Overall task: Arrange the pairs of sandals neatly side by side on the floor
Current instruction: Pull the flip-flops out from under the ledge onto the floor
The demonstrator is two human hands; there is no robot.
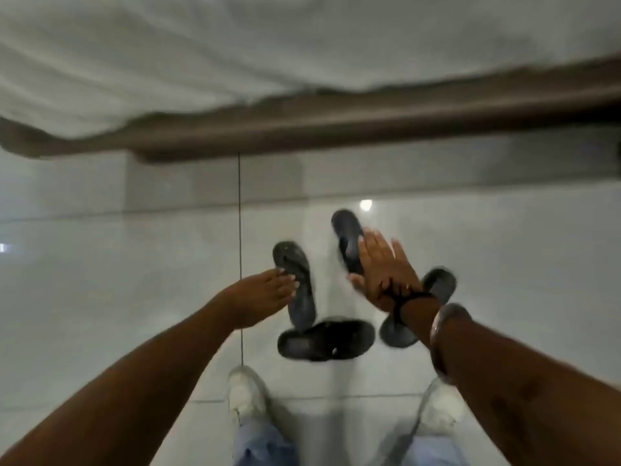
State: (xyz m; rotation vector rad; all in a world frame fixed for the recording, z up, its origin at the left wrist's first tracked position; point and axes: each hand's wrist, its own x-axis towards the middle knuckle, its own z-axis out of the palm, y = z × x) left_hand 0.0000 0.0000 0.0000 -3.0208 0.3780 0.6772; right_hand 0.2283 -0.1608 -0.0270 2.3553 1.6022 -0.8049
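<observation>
Several dark sandals lie scattered on the pale tiled floor. One sandal [297, 287] points away at the left, and my left hand [265, 292] hovers at its left edge, fingers curled, holding nothing that I can see. Another sandal [347, 242] lies farther off. My right hand [386, 267] is spread flat over its near end, fingers apart. A third sandal [326, 339] lies crosswise nearest me. A fourth sandal [437, 284] runs diagonally under my right wrist, partly hidden by it.
A bed with a white sheet [235, 45] and a brown frame edge [336, 126] spans the far side. My two feet in white shoes [245, 395] stand just behind the sandals. Bare glossy tiles [100, 280] extend left and right.
</observation>
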